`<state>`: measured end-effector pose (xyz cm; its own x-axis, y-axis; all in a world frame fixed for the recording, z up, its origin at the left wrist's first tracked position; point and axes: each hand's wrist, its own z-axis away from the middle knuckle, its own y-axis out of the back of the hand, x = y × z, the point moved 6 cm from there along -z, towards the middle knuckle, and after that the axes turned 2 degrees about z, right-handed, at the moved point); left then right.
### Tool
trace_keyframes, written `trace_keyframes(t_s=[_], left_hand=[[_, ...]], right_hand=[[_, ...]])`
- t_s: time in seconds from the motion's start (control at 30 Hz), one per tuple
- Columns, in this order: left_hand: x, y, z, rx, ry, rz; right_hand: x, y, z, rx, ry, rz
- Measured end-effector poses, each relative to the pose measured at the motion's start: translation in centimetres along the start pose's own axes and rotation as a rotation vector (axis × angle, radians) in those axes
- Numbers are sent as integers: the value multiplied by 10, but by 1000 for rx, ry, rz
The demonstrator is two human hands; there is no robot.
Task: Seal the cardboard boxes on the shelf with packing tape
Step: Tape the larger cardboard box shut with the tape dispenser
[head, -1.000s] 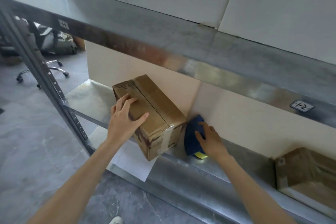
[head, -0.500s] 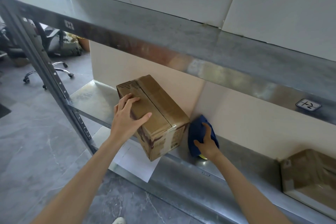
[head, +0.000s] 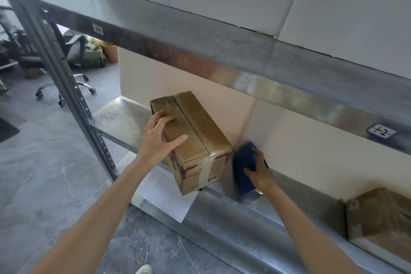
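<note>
Cardboard box [head: 200,131] beside tape dispenser [head: 243,165] (blue)

1. The cardboard box [head: 200,131] is brown, with dark print and a pale strip of tape on its end.
2. The tape dispenser [head: 244,162] is dark blue, yellow at its base.
3. The shelf [head: 115,115] is mottled grey metal.
4. The floor [head: 44,173] is grey with pale veins.
5. The paper [head: 164,193] is white.
</note>
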<state>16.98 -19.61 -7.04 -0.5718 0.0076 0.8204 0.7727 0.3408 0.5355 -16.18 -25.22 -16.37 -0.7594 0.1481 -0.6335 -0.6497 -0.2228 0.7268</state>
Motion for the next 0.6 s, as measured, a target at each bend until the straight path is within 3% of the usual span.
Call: trace_keyframes(t_s=[0.1,0.33,0.6], left_hand=[[7,4,4,75,10,-20],[27,-2,19,109,-33,-4],[36,1,39,67,-114,-80]], right_hand=[[-11,8,10,3,131,97],[-23,37,35,-39,157,284],[-70,90,74,395,344,247]])
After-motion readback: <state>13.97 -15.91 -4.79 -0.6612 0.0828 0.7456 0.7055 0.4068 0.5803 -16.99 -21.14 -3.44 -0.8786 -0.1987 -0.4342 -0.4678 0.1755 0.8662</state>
